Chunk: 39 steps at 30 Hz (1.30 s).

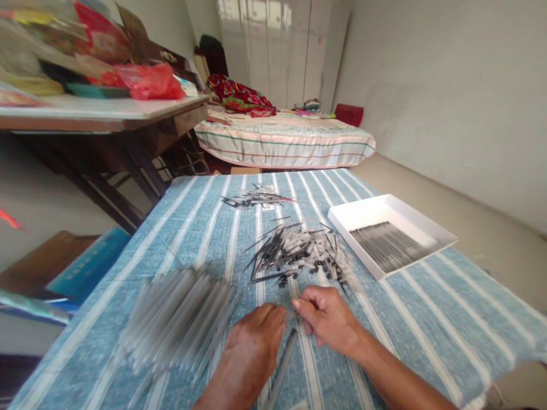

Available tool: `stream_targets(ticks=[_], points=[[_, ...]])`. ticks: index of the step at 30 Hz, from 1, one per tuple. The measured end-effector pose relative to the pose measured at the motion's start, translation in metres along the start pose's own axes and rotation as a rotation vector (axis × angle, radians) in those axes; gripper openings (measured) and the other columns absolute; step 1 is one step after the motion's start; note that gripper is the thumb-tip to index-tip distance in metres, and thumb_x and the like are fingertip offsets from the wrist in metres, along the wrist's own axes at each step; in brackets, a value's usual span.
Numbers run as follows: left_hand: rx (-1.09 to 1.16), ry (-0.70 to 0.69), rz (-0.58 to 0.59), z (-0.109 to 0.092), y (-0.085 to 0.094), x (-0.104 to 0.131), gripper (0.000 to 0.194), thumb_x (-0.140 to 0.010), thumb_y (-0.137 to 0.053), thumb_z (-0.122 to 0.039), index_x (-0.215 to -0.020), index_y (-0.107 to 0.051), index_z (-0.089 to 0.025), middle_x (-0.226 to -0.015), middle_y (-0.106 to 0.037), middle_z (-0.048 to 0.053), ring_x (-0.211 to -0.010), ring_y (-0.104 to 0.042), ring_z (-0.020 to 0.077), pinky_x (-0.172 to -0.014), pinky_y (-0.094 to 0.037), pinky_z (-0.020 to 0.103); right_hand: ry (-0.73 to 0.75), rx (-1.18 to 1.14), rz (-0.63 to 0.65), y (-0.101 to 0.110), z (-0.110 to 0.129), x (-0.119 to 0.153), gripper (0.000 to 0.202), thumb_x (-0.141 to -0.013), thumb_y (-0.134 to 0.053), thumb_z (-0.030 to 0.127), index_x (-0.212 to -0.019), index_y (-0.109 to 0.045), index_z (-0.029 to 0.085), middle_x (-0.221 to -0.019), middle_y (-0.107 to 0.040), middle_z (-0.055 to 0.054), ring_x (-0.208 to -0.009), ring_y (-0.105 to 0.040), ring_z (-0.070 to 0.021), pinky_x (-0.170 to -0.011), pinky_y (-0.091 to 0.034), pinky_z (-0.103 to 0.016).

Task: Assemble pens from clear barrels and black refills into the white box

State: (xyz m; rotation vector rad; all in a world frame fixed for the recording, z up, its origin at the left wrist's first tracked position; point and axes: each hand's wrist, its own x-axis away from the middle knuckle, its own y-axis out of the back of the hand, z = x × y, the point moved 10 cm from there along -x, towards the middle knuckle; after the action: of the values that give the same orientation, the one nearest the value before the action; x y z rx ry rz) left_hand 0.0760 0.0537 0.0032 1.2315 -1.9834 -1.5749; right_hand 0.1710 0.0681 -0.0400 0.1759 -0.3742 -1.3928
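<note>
My left hand (258,339) and my right hand (327,319) are close together near the front of the table, fingers curled and pinched. Between their fingertips is something small and pale, too blurred to name. A thin grey tube (284,361) lies on the cloth just below and between them. Left of my left hand is a blurred stack of translucent grey tubes (179,319). Beyond my hands sits a mixed pile of small black and white parts (303,247). A white box (352,242) at the right holds a row of dark pens or tubes (387,245).
Thin dark and red-tipped sticks (258,198) lie toward the table's far edge on the blue striped cloth (200,222). A cluttered side table (106,114) stands at the left, above a blue box (92,267). A bed (286,139) is behind.
</note>
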Motion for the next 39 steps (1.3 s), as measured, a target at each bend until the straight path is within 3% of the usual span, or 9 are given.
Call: stream_targets(ticks=[5,9,12,20,25,30,34,37,39], points=[[-0.025,0.052,-0.086,0.005,0.017,-0.002,0.018,-0.083,-0.044,-0.02,-0.079,-0.062,-0.02,-0.082,-0.063,0.005,-0.073,-0.06,0.0183,-0.069,-0.048,0.029,-0.01,0.029,-0.052,0.017,-0.007,-0.002,0.037,-0.084,-0.041,0.045,-0.058,-0.041,0.019,-0.047,-0.051,0.004,-0.033,-0.045,-0.0073,-0.034,-0.029,-0.018],[0.119,0.16,-0.223,0.021,0.036,0.001,0.015,-0.082,-0.049,-0.029,-0.078,-0.06,-0.019,-0.079,-0.061,0.003,-0.071,-0.059,0.0164,-0.066,-0.047,0.027,0.019,0.487,-0.331,0.07,-0.008,-0.003,0.025,-0.082,-0.046,0.034,-0.065,-0.055,0.019,-0.055,-0.058,0.0,-0.054,-0.057,-0.014,-0.052,-0.038,-0.022],[0.205,0.3,-0.27,0.037,0.042,0.005,0.017,-0.079,-0.053,-0.035,-0.071,-0.057,-0.02,-0.064,-0.056,-0.002,-0.055,-0.054,0.0135,-0.055,-0.043,0.025,-0.099,0.814,-0.403,0.095,-0.016,-0.004,0.018,-0.082,-0.046,0.03,-0.082,-0.062,0.021,-0.066,-0.065,-0.003,-0.066,-0.062,-0.0191,-0.058,-0.039,-0.025],[0.517,0.604,-0.326,0.06,0.035,0.016,0.019,-0.072,-0.059,-0.039,-0.069,-0.058,-0.021,-0.052,-0.053,-0.006,-0.045,-0.047,0.0112,-0.045,-0.036,0.021,-0.315,1.142,-0.281,0.089,-0.023,-0.014,0.03,-0.084,-0.042,0.037,-0.089,-0.064,0.018,-0.083,-0.069,-0.014,-0.08,-0.064,-0.0267,-0.063,-0.043,-0.032],[0.77,0.686,-0.377,0.066,0.027,0.018,0.02,-0.068,-0.063,-0.037,-0.064,-0.056,-0.019,-0.04,-0.047,-0.008,-0.036,-0.042,0.0085,-0.039,-0.033,0.019,-0.349,1.062,-0.279,0.09,-0.031,-0.021,0.026,-0.082,-0.046,0.035,-0.088,-0.065,0.019,-0.085,-0.069,-0.012,-0.082,-0.064,-0.0254,-0.063,-0.043,-0.03],[1.013,0.749,-0.424,0.072,0.02,0.022,0.018,-0.067,-0.065,-0.033,-0.069,-0.057,-0.017,-0.059,-0.065,-0.001,-0.036,-0.045,0.0068,-0.037,-0.031,0.019,-0.221,0.894,-0.348,0.091,-0.027,-0.013,0.019,-0.08,-0.047,0.03,-0.077,-0.063,0.02,-0.07,-0.066,-0.007,-0.072,-0.063,-0.023,-0.059,-0.041,-0.029],[1.215,0.736,-0.493,0.073,0.02,0.023,0.016,-0.071,-0.064,-0.031,-0.073,-0.056,-0.017,-0.065,-0.067,0.0,-0.04,-0.049,0.0071,-0.036,-0.031,0.017,0.002,0.327,-0.167,0.05,-0.017,0.002,0.017,-0.08,-0.048,0.03,-0.07,-0.057,0.019,-0.056,-0.056,0.002,-0.052,-0.058,-0.0142,-0.05,-0.04,-0.023],[1.305,0.698,-0.503,0.072,0.018,0.021,0.014,-0.074,-0.062,-0.029,-0.074,-0.054,-0.017,-0.067,-0.067,0.0,-0.041,-0.05,0.0066,-0.038,-0.032,0.017,0.01,-0.093,0.091,0.005,-0.011,0.017,0.015,-0.076,-0.055,0.029,-0.067,-0.055,0.017,-0.053,-0.051,0.005,-0.045,-0.057,-0.0108,-0.043,-0.037,-0.019],[1.34,0.683,-0.505,0.072,0.017,0.021,0.014,-0.075,-0.062,-0.028,-0.074,-0.054,-0.017,-0.065,-0.067,0.0,-0.041,-0.049,0.0062,-0.038,-0.033,0.017,0.007,-0.208,0.164,-0.012,-0.004,0.024,0.013,-0.074,-0.058,0.026,-0.066,-0.056,0.016,-0.052,-0.051,0.005,-0.044,-0.057,-0.0101,-0.042,-0.037,-0.018]])
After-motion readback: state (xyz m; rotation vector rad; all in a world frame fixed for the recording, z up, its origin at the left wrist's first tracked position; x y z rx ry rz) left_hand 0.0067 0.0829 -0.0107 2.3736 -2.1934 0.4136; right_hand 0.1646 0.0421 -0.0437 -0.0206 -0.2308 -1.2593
